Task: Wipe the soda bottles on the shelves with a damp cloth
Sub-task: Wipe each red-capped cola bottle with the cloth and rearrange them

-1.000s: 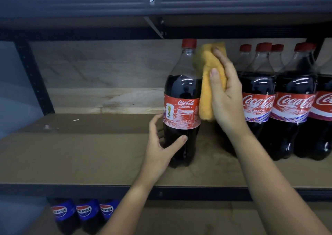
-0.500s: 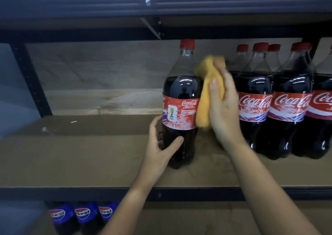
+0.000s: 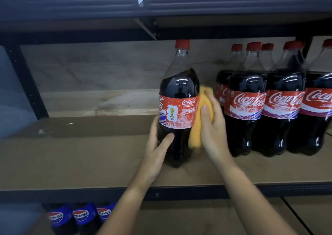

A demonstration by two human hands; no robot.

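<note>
A large Coca-Cola bottle (image 3: 179,98) with a red cap and red label stands alone near the middle of the shelf (image 3: 80,161). My left hand (image 3: 158,145) grips its lower body from the left, thumb across the front. My right hand (image 3: 212,127) holds a yellow cloth (image 3: 251,121) pressed against the bottle's right side at label height. A row of several more Coca-Cola bottles (image 3: 248,102) stands to the right, close behind my right hand.
A dark metal shelf frame runs along the front edge (image 3: 71,192) and up the left post (image 3: 23,78). Three Pepsi bottles (image 3: 80,216) show on the shelf below at the left. Another shelf board hangs close above the bottle caps.
My right hand slid the cloth down the bottle's right side, from the neck to the label and below. The bottle has turned a little in my left hand.
</note>
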